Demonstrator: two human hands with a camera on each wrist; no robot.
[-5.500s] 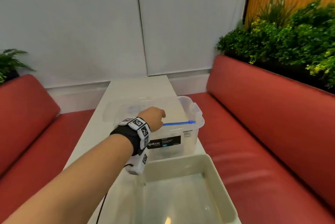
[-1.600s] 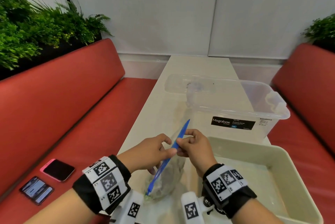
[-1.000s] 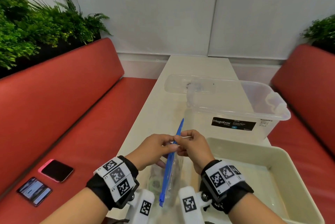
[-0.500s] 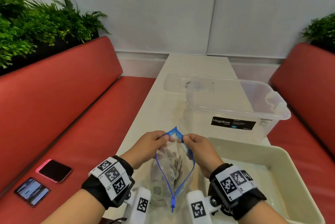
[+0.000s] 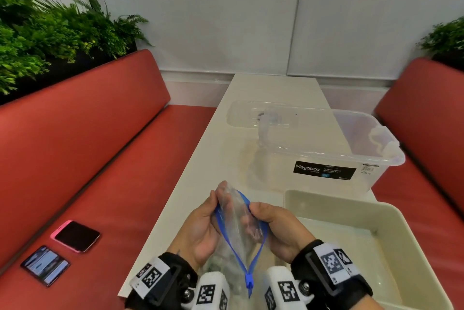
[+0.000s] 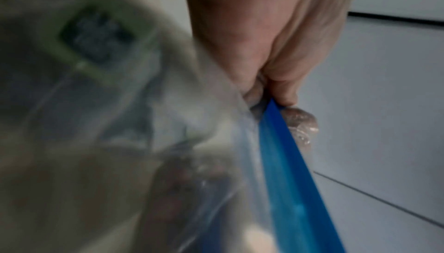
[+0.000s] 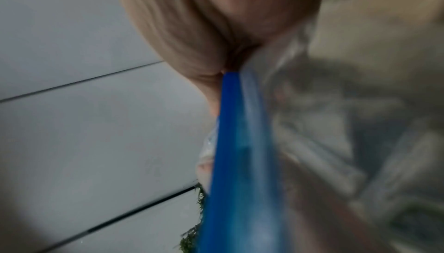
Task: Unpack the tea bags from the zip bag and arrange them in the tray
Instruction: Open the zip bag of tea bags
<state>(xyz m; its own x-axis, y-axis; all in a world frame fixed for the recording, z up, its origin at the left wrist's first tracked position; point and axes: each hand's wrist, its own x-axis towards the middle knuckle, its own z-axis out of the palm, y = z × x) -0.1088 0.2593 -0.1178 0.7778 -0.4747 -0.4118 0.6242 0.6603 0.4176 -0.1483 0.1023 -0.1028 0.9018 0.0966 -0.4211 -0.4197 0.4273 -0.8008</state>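
Your left hand and right hand each pinch one side of the blue strip at the mouth of the zip bag, thumbs outside and fingers curled in behind the plastic. Half a second ago the mouth was a narrow diamond with its far end peaked between your fingertips; now the two blue edges stand further apart and the clear plastic bulges up above your left fingers. The blue slider tab hangs at the near end, between your wrists, as it did then. You hold the bag above the near edge of the table, just left of the tray. The tea bags are inside the bag; the left wrist view shows a green-edged packet through the plastic, blurred. The tray's floor holds no tea bag that can be seen. The clear storage box stands beyond the tray, unmoved, with its lid lying behind it. Two phones lie on the red bench at your left, as before.
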